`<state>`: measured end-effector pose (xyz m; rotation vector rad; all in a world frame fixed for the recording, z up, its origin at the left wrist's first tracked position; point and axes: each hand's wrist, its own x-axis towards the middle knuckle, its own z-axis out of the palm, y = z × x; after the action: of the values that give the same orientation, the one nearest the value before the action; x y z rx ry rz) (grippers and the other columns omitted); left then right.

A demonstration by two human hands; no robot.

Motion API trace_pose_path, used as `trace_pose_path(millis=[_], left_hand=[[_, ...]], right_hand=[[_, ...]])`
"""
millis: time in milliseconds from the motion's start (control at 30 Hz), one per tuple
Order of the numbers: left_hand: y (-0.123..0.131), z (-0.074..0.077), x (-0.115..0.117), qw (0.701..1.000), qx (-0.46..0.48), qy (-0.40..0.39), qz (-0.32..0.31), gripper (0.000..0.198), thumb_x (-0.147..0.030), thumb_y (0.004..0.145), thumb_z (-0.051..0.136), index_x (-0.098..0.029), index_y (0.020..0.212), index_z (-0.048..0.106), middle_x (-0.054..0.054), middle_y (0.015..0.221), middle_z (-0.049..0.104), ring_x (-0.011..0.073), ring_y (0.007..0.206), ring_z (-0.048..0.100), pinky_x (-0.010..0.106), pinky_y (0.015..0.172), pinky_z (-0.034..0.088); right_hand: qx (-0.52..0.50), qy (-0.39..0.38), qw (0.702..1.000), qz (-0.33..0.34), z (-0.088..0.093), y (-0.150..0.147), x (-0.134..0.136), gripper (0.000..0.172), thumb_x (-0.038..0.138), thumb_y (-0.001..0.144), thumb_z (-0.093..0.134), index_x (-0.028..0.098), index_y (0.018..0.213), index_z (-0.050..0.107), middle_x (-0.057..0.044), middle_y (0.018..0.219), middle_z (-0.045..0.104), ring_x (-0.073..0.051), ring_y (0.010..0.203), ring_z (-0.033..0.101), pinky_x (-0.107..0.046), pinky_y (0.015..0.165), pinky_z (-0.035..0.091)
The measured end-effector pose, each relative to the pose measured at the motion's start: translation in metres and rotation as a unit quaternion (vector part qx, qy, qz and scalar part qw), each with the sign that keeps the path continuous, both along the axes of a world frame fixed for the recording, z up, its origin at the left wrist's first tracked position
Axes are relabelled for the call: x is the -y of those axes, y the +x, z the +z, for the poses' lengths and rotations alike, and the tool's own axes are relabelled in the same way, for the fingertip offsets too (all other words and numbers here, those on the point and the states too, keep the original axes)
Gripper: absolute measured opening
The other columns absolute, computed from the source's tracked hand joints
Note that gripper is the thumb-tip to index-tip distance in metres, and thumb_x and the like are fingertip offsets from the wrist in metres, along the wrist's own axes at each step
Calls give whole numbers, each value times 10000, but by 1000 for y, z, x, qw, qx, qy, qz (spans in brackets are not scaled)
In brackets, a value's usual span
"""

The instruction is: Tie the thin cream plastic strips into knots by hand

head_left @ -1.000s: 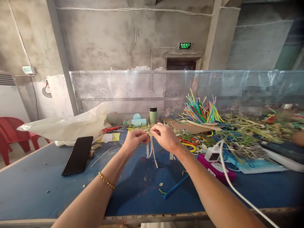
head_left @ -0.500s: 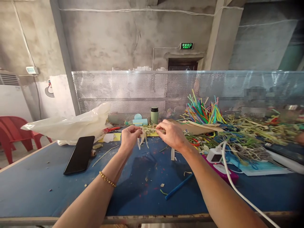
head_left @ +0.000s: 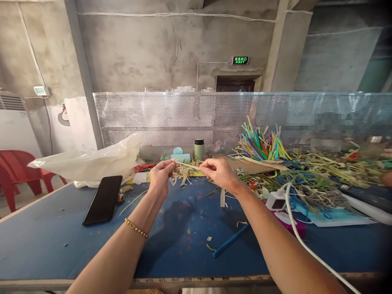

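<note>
- At your far left, a red chair (head_left: 18, 175) stands beside the blue table (head_left: 45, 249).
- Crumpled whitish plastic (head_left: 92, 159) lies at the table's left side, with a black phone (head_left: 102, 200) lying nearer to you.
- A red-handled tool (head_left: 143, 167) lies just right of the plastic, with a white scrap (head_left: 141, 178) nearer to you.
- Your left hand (head_left: 159, 176), gold beads (head_left: 136, 228) at its wrist, has thumb and fingers pinched together on one end of a pale strip (head_left: 188, 164).
- That strip runs in the air between your hands, above the table; loose pale ends hang near your left fingertips.
- Beyond it, a green bottle (head_left: 199, 151) with a black lid stands upright.
- Your right hand (head_left: 221, 174) pinches the strip's other end, thumb against fingers.
- Below your right forearm, a blue rod (head_left: 230, 241) lies slantwise on the table.
- Farther right you have a bundle of coloured stems (head_left: 263, 143), a white charger (head_left: 275, 200) by a magenta box (head_left: 290, 224), and a heap of plant fibres (head_left: 339, 167).
</note>
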<state>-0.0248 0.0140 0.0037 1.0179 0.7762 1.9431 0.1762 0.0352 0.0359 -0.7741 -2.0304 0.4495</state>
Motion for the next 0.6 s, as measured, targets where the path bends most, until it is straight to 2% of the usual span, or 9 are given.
trace_pose_path(millis=[167, 267, 367, 467, 600], left_hand=[[-1, 0, -2, 1000, 16, 16, -11, 344, -281, 539, 846, -116, 777, 661, 61, 720, 716, 139, 608, 639, 260, 602, 448], [0, 1, -1, 998, 35, 28, -40, 300, -253, 564, 837, -122, 768, 660, 35, 710, 695, 121, 604, 634, 242, 592, 447], [1, 2, 0, 995, 49, 24, -82, 250, -225, 601, 815, -121, 761, 655, 25, 700, 675, 102, 594, 619, 221, 565, 440], [2, 3, 1, 996, 43, 16, -77, 242, -228, 603, 808, -122, 751, 649, 28, 711, 677, 104, 591, 627, 216, 546, 428], [7, 2, 3, 998, 16, 3, -60, 298, -268, 553, 838, -129, 748, 660, 25, 741, 685, 117, 568, 628, 238, 550, 420]], right_hand=[[-69, -165, 979, 98, 4, 1, 8, 195, 316, 734, 690, 138, 802, 728, -41, 697, 686, -139, 645, 593, -264, 608, 448], [-45, -230, 966, 106, 0, 2, 5, 182, 276, 692, 715, 131, 794, 756, -57, 719, 710, -136, 632, 591, -258, 582, 443], [-27, -242, 966, 86, -6, 1, -3, 146, 246, 691, 714, 128, 767, 751, -46, 666, 697, -120, 577, 563, -256, 556, 434], [-6, -218, 972, 91, -10, 0, -6, 107, 205, 713, 694, 132, 775, 742, -35, 663, 696, -121, 598, 580, -263, 597, 462], [3, -210, 970, 123, -11, -5, -1, 179, 120, 732, 655, 148, 886, 740, -54, 838, 740, -147, 778, 662, -301, 774, 521]])
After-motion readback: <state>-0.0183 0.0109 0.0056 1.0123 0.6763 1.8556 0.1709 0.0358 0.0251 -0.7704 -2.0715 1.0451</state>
